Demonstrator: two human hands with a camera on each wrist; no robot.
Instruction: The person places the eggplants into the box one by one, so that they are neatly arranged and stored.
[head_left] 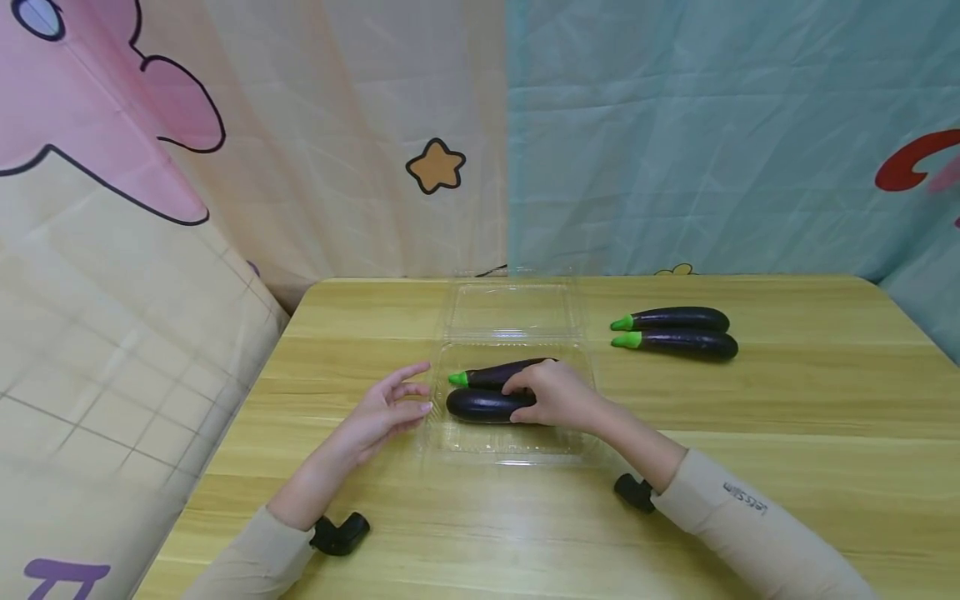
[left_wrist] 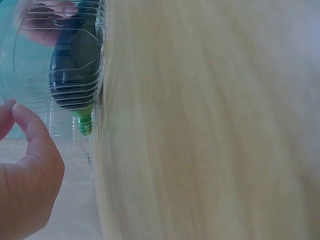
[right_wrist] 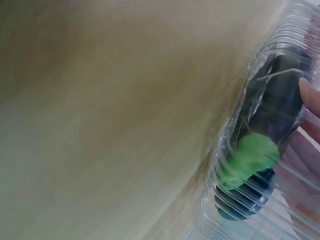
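Note:
A clear plastic clamshell box (head_left: 510, 446) stands on the table with its lid (head_left: 513, 310) laid back. Inside, the rear eggplant (head_left: 487, 377) has its green stem to the left. The front eggplant (head_left: 480, 406) lies alongside, blunt end left; my right hand (head_left: 562, 398) grips it from above, hiding its other end. In the right wrist view a green stem cap (right_wrist: 250, 155) shows through the ribbed wall, with my thumb on the dark skin. My left hand (head_left: 382, 415) is at the box's left side, fingers loosely extended and fingertips right at the rim.
Two more eggplants (head_left: 682, 343) lie side by side on the wooden table (head_left: 795, 500), right of the box, stems pointing left. Black wrist devices (head_left: 341, 533) show below both forearms. A printed curtain (head_left: 337, 167) hangs behind the table.

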